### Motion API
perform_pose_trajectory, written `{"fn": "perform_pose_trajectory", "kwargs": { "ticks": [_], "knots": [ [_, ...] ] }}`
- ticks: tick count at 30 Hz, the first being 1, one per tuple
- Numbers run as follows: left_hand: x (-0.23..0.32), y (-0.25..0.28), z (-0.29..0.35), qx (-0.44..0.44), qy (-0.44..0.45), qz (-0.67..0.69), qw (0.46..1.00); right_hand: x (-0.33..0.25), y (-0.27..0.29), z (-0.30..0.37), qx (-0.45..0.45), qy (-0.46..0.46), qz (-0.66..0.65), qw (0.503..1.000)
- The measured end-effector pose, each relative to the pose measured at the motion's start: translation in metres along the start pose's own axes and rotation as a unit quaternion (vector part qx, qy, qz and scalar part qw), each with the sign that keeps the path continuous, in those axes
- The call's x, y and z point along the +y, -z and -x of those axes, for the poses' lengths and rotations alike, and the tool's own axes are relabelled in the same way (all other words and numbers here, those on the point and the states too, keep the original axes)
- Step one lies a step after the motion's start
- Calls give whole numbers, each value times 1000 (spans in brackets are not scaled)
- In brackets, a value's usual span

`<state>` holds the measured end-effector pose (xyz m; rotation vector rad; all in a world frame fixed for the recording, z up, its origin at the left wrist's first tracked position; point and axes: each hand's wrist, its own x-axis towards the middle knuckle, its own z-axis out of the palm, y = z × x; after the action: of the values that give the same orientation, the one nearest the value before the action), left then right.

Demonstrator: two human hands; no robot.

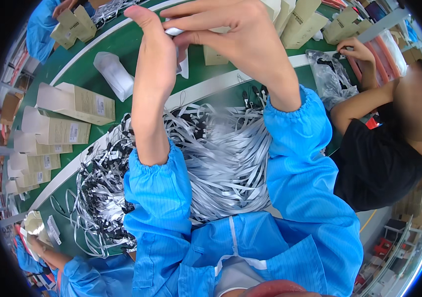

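Over the green conveyor belt [55,81] my two hands meet at the top of the view. My left hand [154,49] is upright and seen edge-on, its thumb pointing up and its other fingers hidden behind the palm. From the right, my right hand [235,27] reaches across, thumb and fingers closed about a small white thing [173,31] against the left palm. Most of that thing is hidden, so its kind does not show. Just left of my left hand, a white thing in clear plastic wrap [114,74] lies on the belt.
Below my hands lies a large heap of white lanyard-like straps [231,163] with black ends. Open cardboard boxes [80,104] line the left; others [300,24] stand at upper right. A co-worker's hand [354,49] is by a plastic bag [327,74]; another blue sleeve [94,274] shows lower left.
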<state>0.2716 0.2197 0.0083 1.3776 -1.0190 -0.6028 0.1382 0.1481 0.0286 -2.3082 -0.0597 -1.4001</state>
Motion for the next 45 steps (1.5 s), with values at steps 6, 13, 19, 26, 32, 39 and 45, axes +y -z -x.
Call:
{"fn": "perform_pose_trajectory", "kwargs": {
  "ticks": [6, 13, 19, 26, 32, 39, 45],
  "knots": [
    [-10, 4, -11, -38, -2, 64, 997, -15, -18, -2, 24, -52, 54, 997],
    [-21, -2, -20, 37, -1, 33, 999, -40, -1, -15, -90, -234, -30, 968],
    [-17, 1, -15, -59, -50, 222, 972, -32, -9, -1, 25, -139, 44, 989],
    [-2, -22, -14, -99, 6, 347, 933, -15, 93, 8, 138, -182, 171, 958],
    [-82, -49, -22, -293, -89, -234, 923, 24, 171, 1, 201, -190, 232, 933],
    [-120, -97, 13, -214, -70, -356, 907, 143, 239, 6, 115, -168, 449, 870],
    [-158, -97, -4, -218, -126, -296, 921, 218, 243, 27, -109, -190, 563, 797]
  ]
}}
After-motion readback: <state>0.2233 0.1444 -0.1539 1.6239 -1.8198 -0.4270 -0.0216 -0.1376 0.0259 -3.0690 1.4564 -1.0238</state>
